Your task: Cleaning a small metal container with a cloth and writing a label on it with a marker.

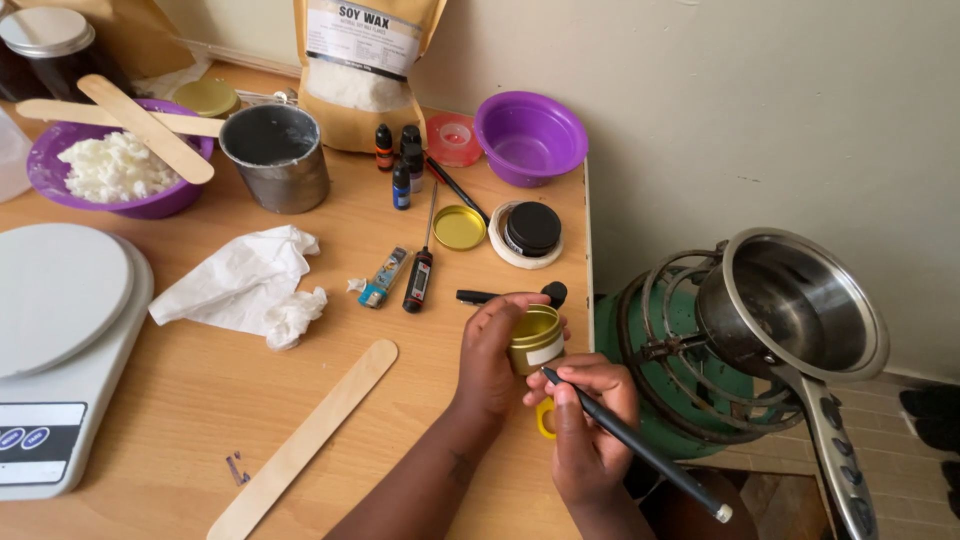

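Two hands: both busy at the worktop (200, 400) edge
Left hand (490, 350): grip wrapped round a gold tin (535, 340), held tilted above the worktop
Right hand (590, 420): grip pinching a black pen (640, 450), tip touching the tin's white label (546, 352)
Nearby: wooden stick (305, 440), thermometer (417, 275)

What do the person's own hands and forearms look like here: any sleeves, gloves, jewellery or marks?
Both hands are bare: no gloves, rings, watch or bracelets show on the left hand or the right hand. No sleeve reaches either visible forearm. A small dark mark, too small to make out, sits on the left forearm. Nails look short and unpainted.
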